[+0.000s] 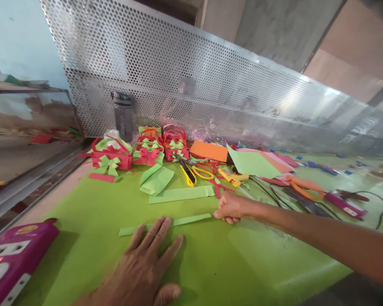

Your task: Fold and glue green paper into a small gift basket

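My left hand lies flat on the green table cover, fingers stretched out, fingertips resting on a narrow light green paper strip. My right hand is closed in a loose fist at the right end of that strip, touching the table; whether it pinches the strip's end or something small is hidden. A wider green paper strip lies just beyond, and a folded green paper behind it.
Several red and green paper baskets with bows stand at the back by a perforated metal screen. Yellow scissors, a yellow cutter, orange scissors, coloured sheets, a glue gun and a magenta power strip lie around.
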Demonstrator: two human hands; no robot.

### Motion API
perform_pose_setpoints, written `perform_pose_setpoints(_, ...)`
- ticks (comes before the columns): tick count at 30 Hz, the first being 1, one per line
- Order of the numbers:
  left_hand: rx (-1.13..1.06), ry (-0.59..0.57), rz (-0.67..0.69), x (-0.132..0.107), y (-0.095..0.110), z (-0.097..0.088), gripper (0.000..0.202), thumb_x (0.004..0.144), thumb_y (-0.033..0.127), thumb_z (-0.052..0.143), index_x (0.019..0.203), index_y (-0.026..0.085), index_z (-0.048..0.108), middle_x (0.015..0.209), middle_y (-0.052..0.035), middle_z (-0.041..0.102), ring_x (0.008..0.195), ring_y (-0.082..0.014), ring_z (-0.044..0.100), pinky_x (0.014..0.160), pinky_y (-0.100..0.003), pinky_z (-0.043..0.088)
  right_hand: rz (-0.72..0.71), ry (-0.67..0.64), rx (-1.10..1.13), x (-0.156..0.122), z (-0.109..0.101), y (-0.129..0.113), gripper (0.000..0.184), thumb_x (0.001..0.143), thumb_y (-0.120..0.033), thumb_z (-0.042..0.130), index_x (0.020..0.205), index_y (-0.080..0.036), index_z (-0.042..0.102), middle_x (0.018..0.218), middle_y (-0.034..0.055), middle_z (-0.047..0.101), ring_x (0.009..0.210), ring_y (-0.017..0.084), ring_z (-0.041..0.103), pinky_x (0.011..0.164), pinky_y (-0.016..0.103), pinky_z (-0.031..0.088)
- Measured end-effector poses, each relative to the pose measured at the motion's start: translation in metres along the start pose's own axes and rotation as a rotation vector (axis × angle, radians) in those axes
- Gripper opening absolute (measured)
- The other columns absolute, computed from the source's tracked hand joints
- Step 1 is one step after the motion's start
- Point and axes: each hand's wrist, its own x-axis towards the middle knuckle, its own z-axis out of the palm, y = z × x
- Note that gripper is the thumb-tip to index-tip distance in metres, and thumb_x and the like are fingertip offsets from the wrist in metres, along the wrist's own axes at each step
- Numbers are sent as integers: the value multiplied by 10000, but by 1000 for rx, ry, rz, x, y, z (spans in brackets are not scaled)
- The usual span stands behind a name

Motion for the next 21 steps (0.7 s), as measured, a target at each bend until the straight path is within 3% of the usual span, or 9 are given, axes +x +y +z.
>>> perform_pose_setpoints(3, 54, 6, 2, 3, -1, -1, 693, 759, 697, 361, 1255, 240, 520, 1223, -138, 586, 1117, -311, 545, 838, -416, 439, -90, 184, -207, -5, -2, -2, 289, 786, -236, 504, 519, -140, 554, 516, 27, 600, 487, 117, 553, 483, 211, 389)
perform_pose_setpoints(6, 98, 16, 11, 2, -1, -3, 748, 755, 715, 330, 1261, 194, 507, 1225, -141, 584, 1133, -298, 533, 860, -399, 422, -233, 376, -421, -4, -2, -14, 197, 845, -194, 468, 744, -125, 622, 760, 90, 663, 729, 185, 610, 618, 258, 396)
perform_pose_setpoints(8, 102, 11, -9, 0, 0, -3, 761, 762, 711, 323, 1276, 174, 487, 1245, -145, 568, 1159, -291, 512, 891, -394, 403, -337, 437, -544, 3, -1, -23, 163, 832, -102, 455, 860, -120, 615, 853, 110, 659, 806, 206, 599, 649, 280, 393)
perform_pose_setpoints(12, 82, -14, -51, -1, 1, -3, 776, 763, 708, 322, 1276, 146, 473, 1283, -151, 536, 1190, -282, 482, 931, -382, 385, -506, 473, -739, 21, 7, -37, 220, 716, 36, 481, 790, -121, 617, 759, 95, 648, 752, 208, 580, 594, 289, 387)
perform_pose_setpoints(17, 65, -122, -43, 3, 0, -7, 760, 774, 687, 335, 1277, 134, 469, 1308, -159, 506, 1196, -290, 480, 907, -387, 429, -639, 541, -848, 35, 21, -37, 201, 710, 19, 502, 747, -150, 605, 729, 71, 646, 695, 186, 568, 567, 290, 384)
perform_pose_setpoints(21, 22, -240, -51, 7, -3, -12, 717, 812, 636, 341, 1294, 117, 450, 1325, -178, 470, 1209, -304, 465, 900, -421, 450, -652, 603, -875, 33, 17, -32, 185, 684, 20, 517, 740, -142, 584, 678, 49, 625, 652, 174, 567, 525, 278, 367)
